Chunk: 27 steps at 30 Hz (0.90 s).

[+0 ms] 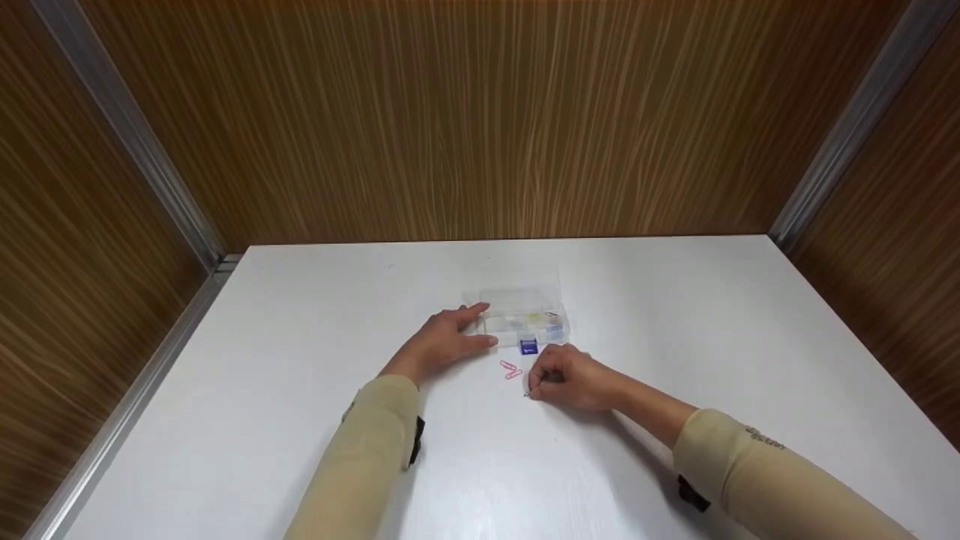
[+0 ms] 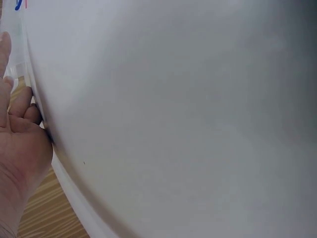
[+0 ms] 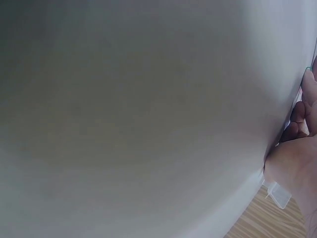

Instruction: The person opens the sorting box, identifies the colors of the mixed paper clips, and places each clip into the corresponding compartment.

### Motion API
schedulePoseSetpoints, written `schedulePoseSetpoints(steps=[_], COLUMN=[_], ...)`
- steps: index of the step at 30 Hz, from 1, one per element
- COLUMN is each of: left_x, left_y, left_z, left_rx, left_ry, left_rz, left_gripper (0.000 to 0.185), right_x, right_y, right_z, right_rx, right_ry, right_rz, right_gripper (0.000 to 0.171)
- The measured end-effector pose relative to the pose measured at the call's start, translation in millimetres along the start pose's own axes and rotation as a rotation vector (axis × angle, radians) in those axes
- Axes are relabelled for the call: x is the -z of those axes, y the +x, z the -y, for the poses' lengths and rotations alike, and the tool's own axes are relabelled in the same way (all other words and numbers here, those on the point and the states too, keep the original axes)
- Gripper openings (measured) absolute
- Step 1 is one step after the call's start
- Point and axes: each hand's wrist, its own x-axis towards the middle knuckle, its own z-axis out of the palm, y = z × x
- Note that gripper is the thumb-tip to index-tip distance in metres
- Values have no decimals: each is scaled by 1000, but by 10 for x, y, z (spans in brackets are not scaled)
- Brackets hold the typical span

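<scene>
A clear plastic box point(image 1: 491, 337) lies on the table with its lid point(image 1: 520, 279) raised at the back. Its compartments hold small yellow and blue pieces. At its left end my left hand point(image 1: 448, 337) rests, thumb along the front corner and index finger stretched over the rear edge. In front of the box, my right hand point(image 1: 574, 379) pinches a tiny thin piece point(image 1: 526, 394) between thumb and index finger. Its end looks greenish and wire-like in the right wrist view; the fingers hide most of it. Pink paper clips point(image 1: 511, 370) lie just left of these fingertips.
A dark blue label point(image 1: 529, 347) shows at the box's front edge. The white table point(image 1: 262, 390) stretches to both sides, with a wood-grain panel point(image 1: 495, 120) behind it and metal posts point(image 1: 142, 127) at the corners.
</scene>
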Motion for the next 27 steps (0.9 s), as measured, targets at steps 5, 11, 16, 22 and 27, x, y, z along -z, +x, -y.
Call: schedulePoseSetpoints(steps=[5,11,16,22,27], left_x=[-10,-15,-14,-16,-20], left_y=[5,3,-4,5,6], left_z=[2,-6,-4,-4,-3], left_rx=[5,-3,-16,19,23], left_ry=[-9,6,14,6,-7], left_rz=[0,-1,0,-7,-8], left_gripper=[75,74,75,75,75], right_x=[-1,6,7,9,13], right_y=[-15,-18,-16,-22,-21], right_z=[-8,-1,-5,-13,-6], right_rx=[-32,-43,-39,-13,-23], right_ry=[-30,-20,-4,4,13], right_rz=[4,13,18,11,6], right_gripper=[5,5,8,6,5])
